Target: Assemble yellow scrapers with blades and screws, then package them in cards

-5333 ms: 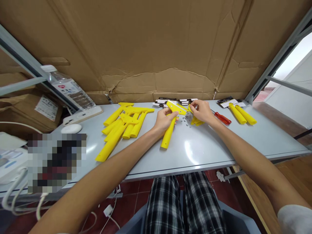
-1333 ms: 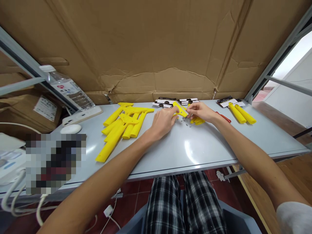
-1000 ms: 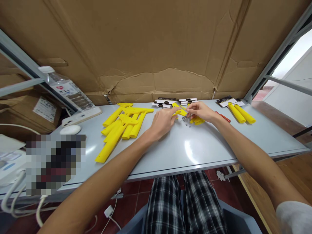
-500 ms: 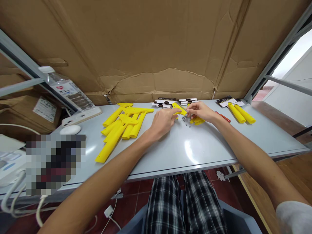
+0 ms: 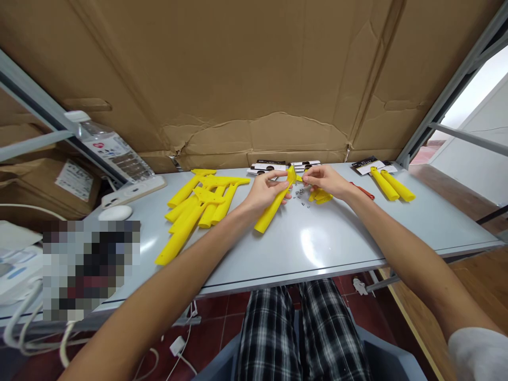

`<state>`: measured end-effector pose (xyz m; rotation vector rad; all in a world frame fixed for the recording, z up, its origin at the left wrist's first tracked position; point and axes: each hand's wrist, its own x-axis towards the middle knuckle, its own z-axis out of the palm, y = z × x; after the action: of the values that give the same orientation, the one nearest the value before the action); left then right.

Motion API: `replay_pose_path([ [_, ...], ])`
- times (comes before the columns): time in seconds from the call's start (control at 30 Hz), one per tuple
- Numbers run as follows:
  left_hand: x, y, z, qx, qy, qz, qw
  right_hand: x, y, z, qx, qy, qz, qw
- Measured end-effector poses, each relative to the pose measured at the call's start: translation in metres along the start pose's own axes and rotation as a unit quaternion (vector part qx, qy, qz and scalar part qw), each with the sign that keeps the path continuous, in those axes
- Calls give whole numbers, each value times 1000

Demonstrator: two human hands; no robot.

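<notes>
Gripping a yellow scraper handle (image 5: 273,207) near the worktop's (image 5: 337,238) far edge, the left hand (image 5: 266,191) tilts it upward. The right hand (image 5: 326,181) pinches closed at its head, above scattered screws (image 5: 301,198).

A grey table (image 5: 337,248) is standing against a wall of creased cardboard (image 5: 254,79). Grey metal framing (image 5: 448,100) is rising at the right, daylight is entering beyond it, and red floor tiles (image 5: 214,323) are showing beneath.
</notes>
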<state>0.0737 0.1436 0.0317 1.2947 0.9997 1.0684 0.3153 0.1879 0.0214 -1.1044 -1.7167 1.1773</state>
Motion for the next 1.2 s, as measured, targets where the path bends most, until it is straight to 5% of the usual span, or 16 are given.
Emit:
replay_pose_path([
  [0.13,2,-1,2,-98,-8,-79,992,-2,-3,0,15,23,-20,999],
  [0.33,3,-4,3,-157,-32,-132,978,-5,-8,3,55,-35,-24,998],
  [1.2,5,-5,0,-114,-63,-54,990,-3,-5,4,-35,-8,-17,999],
])
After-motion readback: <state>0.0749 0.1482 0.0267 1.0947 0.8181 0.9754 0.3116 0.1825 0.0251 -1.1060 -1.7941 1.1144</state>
